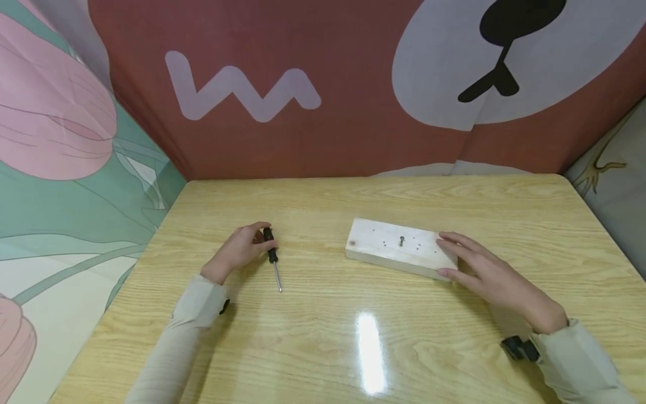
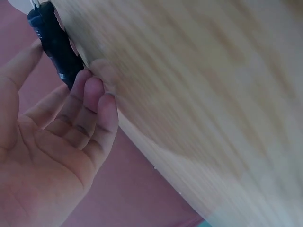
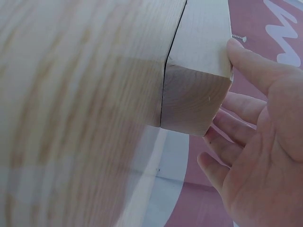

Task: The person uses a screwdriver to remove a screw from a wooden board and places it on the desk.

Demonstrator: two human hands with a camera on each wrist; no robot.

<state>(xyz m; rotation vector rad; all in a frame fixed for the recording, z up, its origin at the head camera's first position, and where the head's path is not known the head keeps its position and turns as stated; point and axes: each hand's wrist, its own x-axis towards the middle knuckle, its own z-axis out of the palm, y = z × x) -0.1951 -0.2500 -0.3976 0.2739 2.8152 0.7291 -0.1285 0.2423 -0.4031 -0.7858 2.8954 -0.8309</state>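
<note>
On the left of the table, my left hand (image 1: 241, 248) pinches the black handle of a screwdriver (image 1: 271, 247) between thumb and fingers. Its metal shaft points toward the near edge. The left wrist view shows the dark handle (image 2: 56, 45) beside the thumb and fingertips. Farther right lies a pale wooden block (image 1: 373, 241) with several small holes in its top. A screw (image 1: 401, 241) stands up from the middle of that face. My right hand (image 1: 484, 272) rests loosely extended fingers at the block's right end; in the right wrist view the thumb reaches the block's edge (image 3: 199, 38).
The wood-grain table (image 1: 303, 325) carries a bright light reflection near its front. Behind it hangs a red-brown printed cloth (image 1: 292, 146), with another patterned cloth (image 1: 60, 207) on the left side. A dark camera strap piece (image 1: 520, 348) sits at the right wrist.
</note>
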